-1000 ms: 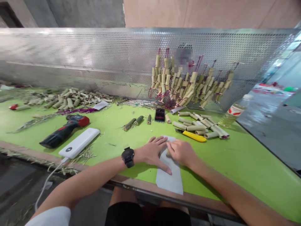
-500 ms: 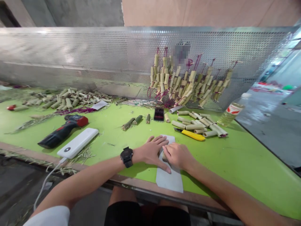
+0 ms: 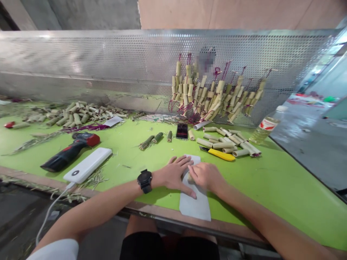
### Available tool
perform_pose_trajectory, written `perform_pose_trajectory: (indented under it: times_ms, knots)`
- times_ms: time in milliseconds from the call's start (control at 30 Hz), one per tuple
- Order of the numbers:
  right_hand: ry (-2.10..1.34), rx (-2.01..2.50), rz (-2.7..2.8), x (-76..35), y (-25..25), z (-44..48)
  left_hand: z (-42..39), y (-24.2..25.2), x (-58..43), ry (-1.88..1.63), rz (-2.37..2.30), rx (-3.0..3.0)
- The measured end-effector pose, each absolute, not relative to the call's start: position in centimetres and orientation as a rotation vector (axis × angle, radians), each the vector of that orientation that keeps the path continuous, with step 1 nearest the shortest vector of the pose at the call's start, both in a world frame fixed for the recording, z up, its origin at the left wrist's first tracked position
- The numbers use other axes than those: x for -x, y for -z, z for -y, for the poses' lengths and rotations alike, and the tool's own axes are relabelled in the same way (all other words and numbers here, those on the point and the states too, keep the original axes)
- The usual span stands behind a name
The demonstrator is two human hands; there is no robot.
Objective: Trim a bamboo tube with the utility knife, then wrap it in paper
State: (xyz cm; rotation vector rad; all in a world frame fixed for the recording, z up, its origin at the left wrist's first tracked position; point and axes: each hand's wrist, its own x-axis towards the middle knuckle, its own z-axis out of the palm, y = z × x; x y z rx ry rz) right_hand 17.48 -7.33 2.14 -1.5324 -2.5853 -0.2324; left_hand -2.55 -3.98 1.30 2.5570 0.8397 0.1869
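Observation:
A pale strip, like a sheet of paper (image 3: 194, 209), lies flat at the table's front edge. My left hand (image 3: 175, 175), with a black watch on its wrist, rests on the strip's left side, fingers spread and thumb stretched across it. On the right, my right hand (image 3: 208, 177) is closed over a small bamboo piece (image 3: 190, 178), pressed down onto the strip. Most of that piece is hidden by the fingers. Just beyond my hands is a yellow utility knife (image 3: 221, 154), beside a pile of cut bamboo tubes (image 3: 223, 145).
On the left lie a cordless drill (image 3: 72, 150) and a white power bank (image 3: 88, 165) with its cable. A larger heap of bamboo tubes (image 3: 77, 117) is behind them. Strung bamboo pieces (image 3: 208, 95) hang on the perforated metal panel (image 3: 121, 54). A bottle (image 3: 264, 130) stands at the right edge.
The whole view has shifted slightly. My right hand has stayed closed in nearly the same spot on the strip, and my left hand holds its place.

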Motion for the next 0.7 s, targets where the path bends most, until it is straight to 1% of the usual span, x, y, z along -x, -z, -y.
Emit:
perform_pose_trajectory:
  times_ms: [133, 333, 533, 600, 700]
  knots:
    - [0.28, 1.736, 2.474, -18.4, -2.6, 6.4, 4.0, -1.5, 2.6, -0.171, -0.824, -2.554]
    - [0.169, 1.456, 2.551, -17.1, -1.9, 7.7, 4.0, -1.3, 2.4, -0.176, -0.848, -2.544]
    - [0.233, 1.771, 2.45, -18.0, -2.6, 6.6, 3.9, -1.2, 2.5, -0.177, -0.827, -2.567]
    - [0.231, 1.73, 2.46, -17.9, -2.5, 6.7, 4.0, -1.1, 2.5, -0.195, -0.837, -2.572]
    - [0.186, 1.536, 2.525, -17.3, -1.9, 7.5, 4.0, -1.0, 2.4, -0.222, -0.852, -2.57]
